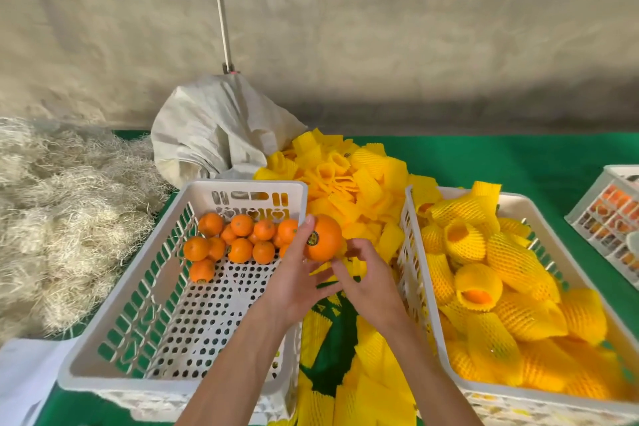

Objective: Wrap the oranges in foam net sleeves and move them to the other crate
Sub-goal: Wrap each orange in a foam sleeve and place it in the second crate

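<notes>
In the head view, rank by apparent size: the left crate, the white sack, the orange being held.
1. left crate
2. white sack, though it sits farther back
3. orange, held in the left hand

Both forearms [249,353] bare, no sleeves, seemingly no rings or watch.

One stickered orange [323,237] is held up between the crates, above loose yellow foam sleeves [349,183]. Bare oranges [238,239] are clustered in the left crate [103,339]; sleeved ones [498,284] are piled in the right crate [584,282].
</notes>
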Available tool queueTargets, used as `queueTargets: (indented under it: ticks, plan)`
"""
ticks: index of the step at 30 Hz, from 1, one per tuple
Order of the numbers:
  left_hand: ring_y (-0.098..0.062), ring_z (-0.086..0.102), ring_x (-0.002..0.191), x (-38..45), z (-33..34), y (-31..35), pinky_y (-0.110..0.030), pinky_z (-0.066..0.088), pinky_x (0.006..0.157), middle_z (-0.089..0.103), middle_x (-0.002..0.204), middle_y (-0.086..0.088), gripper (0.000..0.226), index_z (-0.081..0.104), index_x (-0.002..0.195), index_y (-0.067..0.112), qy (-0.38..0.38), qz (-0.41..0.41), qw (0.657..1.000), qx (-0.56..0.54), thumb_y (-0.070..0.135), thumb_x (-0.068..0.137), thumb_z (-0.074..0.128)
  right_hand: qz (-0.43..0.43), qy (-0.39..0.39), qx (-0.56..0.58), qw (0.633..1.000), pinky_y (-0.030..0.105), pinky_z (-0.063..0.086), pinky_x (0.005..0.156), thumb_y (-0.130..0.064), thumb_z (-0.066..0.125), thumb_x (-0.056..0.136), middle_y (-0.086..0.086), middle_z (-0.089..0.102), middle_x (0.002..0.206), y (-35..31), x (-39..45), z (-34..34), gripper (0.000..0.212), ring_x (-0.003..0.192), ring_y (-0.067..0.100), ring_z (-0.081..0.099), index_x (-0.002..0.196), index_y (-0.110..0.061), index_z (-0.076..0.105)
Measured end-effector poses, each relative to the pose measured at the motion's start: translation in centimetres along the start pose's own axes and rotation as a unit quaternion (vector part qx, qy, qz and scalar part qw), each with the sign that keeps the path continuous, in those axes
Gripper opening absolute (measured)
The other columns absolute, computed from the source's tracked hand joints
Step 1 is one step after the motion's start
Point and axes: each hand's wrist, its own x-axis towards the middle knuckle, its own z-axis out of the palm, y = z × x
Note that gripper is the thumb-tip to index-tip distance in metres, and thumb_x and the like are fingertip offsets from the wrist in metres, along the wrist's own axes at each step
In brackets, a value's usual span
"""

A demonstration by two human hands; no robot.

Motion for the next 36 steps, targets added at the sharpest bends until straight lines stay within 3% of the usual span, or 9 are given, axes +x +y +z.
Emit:
queueTargets:
  ticks: [5, 8, 12, 16, 19, 25, 28, 32, 36]
  plan:
    - [-0.034, 0.059, 0.130, 0.8, -0.7, 0.5, -0.060, 0.033, 0.119, 0.068, 0.135, -0.014, 0.092, 0.053, 0.148, 0.022, -0.008, -0.030, 0.999, 0.034, 0.084, 0.080, 0.055, 0.009, 0.015, 0.091, 0.996, 0.007, 0.042, 0.079, -0.081, 0.038, 0.091, -0.024, 0.066, 0.108, -1.3, -0.6, -0.9, 0.050, 0.106, -0.005, 0.059, 0.110, -0.041, 0.063]
    - [-0.032, 0.056, 0.133, 1.1, -1.5, 0.4, -0.057, 0.030, 0.121, 0.068, 0.136, -0.012, 0.095, 0.053, 0.149, 0.020, -0.050, -0.049, 0.997, 0.039, 0.086, 0.080, 0.053, 0.038, 0.035, 0.095, 0.994, 0.008, 0.044, 0.072, -0.072, 0.048, 0.094, -0.021, 0.069, 0.093, -1.7, -0.3, -1.4, 0.044, 0.093, -0.004, 0.063, 0.096, -0.032, 0.068]
    - [-0.032, 0.057, 0.133, 1.4, -1.3, 0.1, -0.057, 0.031, 0.121, 0.067, 0.137, -0.010, 0.105, 0.050, 0.149, 0.024, -0.068, -0.053, 0.995, 0.059, 0.084, 0.066, 0.071, 0.091, 0.031, 0.036, 0.995, 0.007, 0.043, 0.059, -0.057, 0.057, 0.096, -0.023, 0.070, 0.089, -2.2, 0.3, -1.9, 0.024, 0.085, -0.005, 0.064, 0.096, -0.035, 0.068]
    - [-0.033, 0.054, 0.137, 1.7, -1.4, 0.1, -0.055, 0.031, 0.122, 0.066, 0.140, -0.011, 0.106, 0.051, 0.148, 0.020, -0.093, -0.053, 0.992, 0.063, 0.084, 0.066, 0.070, 0.089, 0.007, 0.008, 0.996, 0.002, 0.042, 0.058, -0.068, 0.058, 0.090, -0.036, 0.067, 0.087, -2.6, 0.2, -2.6, 0.031, 0.087, -0.022, 0.056, 0.094, -0.038, 0.067]
    - [-0.036, 0.056, 0.135, 1.7, -1.6, 0.1, -0.052, 0.036, 0.121, 0.067, 0.137, -0.015, 0.105, 0.053, 0.147, 0.017, -0.097, -0.063, 0.992, 0.048, 0.081, 0.066, 0.073, 0.081, 0.006, -0.026, 0.996, -0.004, 0.037, 0.063, -0.067, 0.065, 0.087, -0.027, 0.069, 0.087, -2.5, 0.2, -2.8, 0.035, 0.084, -0.021, 0.057, 0.096, -0.033, 0.071]
    - [-0.033, 0.067, 0.120, 1.8, -1.2, -0.2, -0.048, 0.048, 0.111, 0.067, 0.135, -0.017, 0.104, 0.048, 0.150, 0.021, -0.097, -0.073, 0.991, 0.054, 0.075, 0.066, 0.078, 0.063, 0.005, -0.111, 0.992, 0.007, 0.039, 0.057, -0.032, 0.062, 0.099, -0.017, 0.063, 0.078, -1.7, 0.1, -3.2, 0.011, 0.065, -0.007, 0.055, 0.091, -0.025, 0.067]
    - [-0.034, 0.064, 0.126, 1.8, -0.5, -0.3, -0.049, 0.046, 0.114, 0.067, 0.137, -0.015, 0.103, 0.049, 0.150, 0.023, -0.091, -0.071, 0.991, 0.068, 0.076, 0.066, 0.077, 0.048, 0.020, -0.136, 0.989, 0.005, 0.040, 0.058, -0.038, 0.069, 0.094, -0.016, 0.065, 0.084, -2.4, 0.0, -3.1, 0.012, 0.070, -0.007, 0.054, 0.098, -0.026, 0.069]
    - [-0.030, 0.065, 0.127, 1.9, 0.7, -0.8, -0.044, 0.055, 0.101, 0.067, 0.139, -0.010, 0.097, 0.055, 0.146, 0.028, -0.107, -0.060, 0.987, 0.107, 0.075, 0.065, 0.081, 0.060, 0.009, -0.105, 0.993, 0.030, 0.055, 0.066, -0.026, 0.075, 0.089, -0.003, 0.069, 0.087, -3.1, 0.3, -2.5, 0.012, 0.079, 0.015, 0.065, 0.098, -0.020, 0.069]
    - [-0.029, 0.068, 0.116, 2.3, 0.2, -1.1, -0.040, 0.056, 0.096, 0.070, 0.132, -0.013, 0.090, 0.060, 0.140, 0.025, -0.060, -0.042, 0.993, 0.090, 0.069, 0.065, 0.083, 0.059, 0.017, -0.092, 0.994, 0.005, 0.044, 0.058, -0.016, 0.064, 0.098, -0.017, 0.062, 0.077, -2.1, 0.4, -3.0, 0.010, 0.069, -0.001, 0.061, 0.094, -0.024, 0.066]
